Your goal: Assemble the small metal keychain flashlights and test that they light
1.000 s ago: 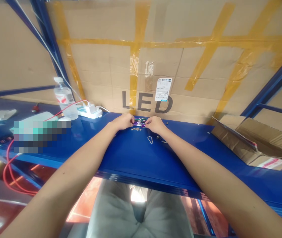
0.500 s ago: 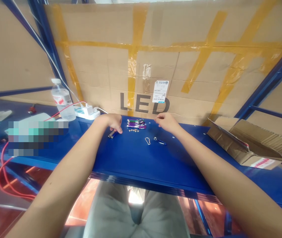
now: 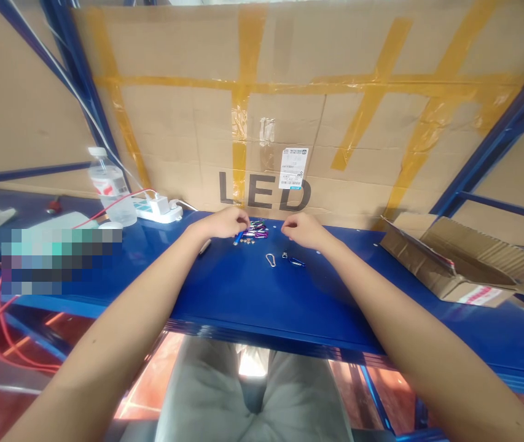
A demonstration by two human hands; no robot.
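Observation:
Near the back of the blue shelf, my left hand [image 3: 230, 222] pinches a slim blue tube [image 3: 238, 237] that points down from its fingers. Just beside it lies a row of coloured metal pieces with clips [image 3: 258, 230], purple and green among them, partly covered by the hand. Several small brass-coloured pieces [image 3: 247, 241] sit in front of the row. My right hand [image 3: 305, 231] hovers to the right, fingertips pressed together; whether they hold anything is hidden. Below it lie a silver carabiner [image 3: 270, 260], a small metal fitting [image 3: 284, 255] and a blue carabiner [image 3: 297, 262].
A slim tube [image 3: 205, 247] lies by my left wrist. At left stand a water bottle [image 3: 112, 190] and a power strip [image 3: 163, 213] with cables. An open cardboard box [image 3: 459, 264] is on the right; a large taped cardboard sheet [image 3: 174, 141] backs the shelf.
My left hand has lifted a blue tube from the left pair and moved right, towards the coloured row. My right hand has stayed nearly in place, still pinched.

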